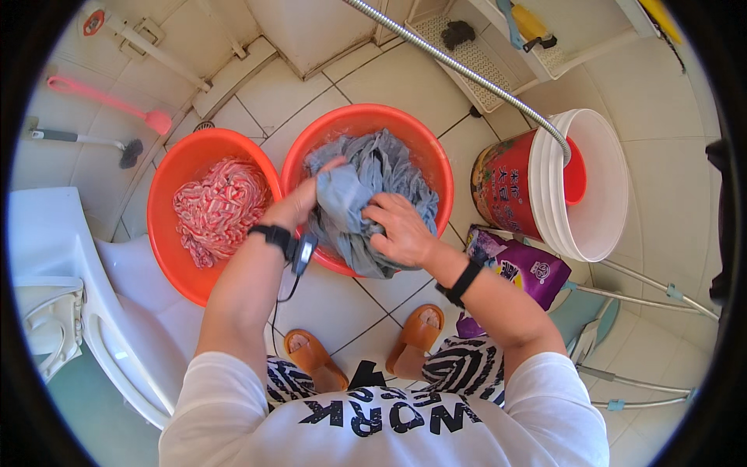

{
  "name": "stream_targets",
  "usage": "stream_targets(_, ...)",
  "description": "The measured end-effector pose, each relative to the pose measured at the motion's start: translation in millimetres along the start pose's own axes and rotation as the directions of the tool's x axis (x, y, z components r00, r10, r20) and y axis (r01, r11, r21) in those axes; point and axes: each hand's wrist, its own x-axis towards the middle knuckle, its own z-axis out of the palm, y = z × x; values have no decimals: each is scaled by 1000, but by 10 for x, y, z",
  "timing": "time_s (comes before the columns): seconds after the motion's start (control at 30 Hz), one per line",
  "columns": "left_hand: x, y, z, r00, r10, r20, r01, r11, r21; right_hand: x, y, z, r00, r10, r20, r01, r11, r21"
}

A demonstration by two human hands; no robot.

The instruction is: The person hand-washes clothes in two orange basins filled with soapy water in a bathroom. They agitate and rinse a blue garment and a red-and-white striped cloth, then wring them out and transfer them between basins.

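Currently, left fingers point(335, 163) and right fingers point(379, 215) grip blue-grey cloth point(342, 201); hard tugging could tip the tub point(366, 111) beneath them.

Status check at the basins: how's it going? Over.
Left hand holding grey-blue cloth; right hand touching it. Cloth bunched in red basin. Second basin close left, not blocking.

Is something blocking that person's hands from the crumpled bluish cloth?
Nothing visible: the bare left hand and bare right hand both touch the crumpled bluish cloth in the right-hand round orange plastic basin.
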Motion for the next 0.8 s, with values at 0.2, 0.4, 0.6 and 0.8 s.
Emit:
stream_targets(0.2,-600,-903,798,928,371,27,-73,112,991,-318,154,59,832,500,-240,-523,852,-38)
stream_targets(0.4,-333,-1305,689,879,472,68,-56,-40,998,-85,283,401,714,700,-16,-695,705,-145)
stream_targets(0.6,-58,-1238,851,939,342,-29,-2,91,996,111,608,333,629,766,133,-732,641,-232)
stream_targets(0.8,258,-920,961,953,182,-243,172,337,926,506,975,308,684,726,71,-663,659,-354)
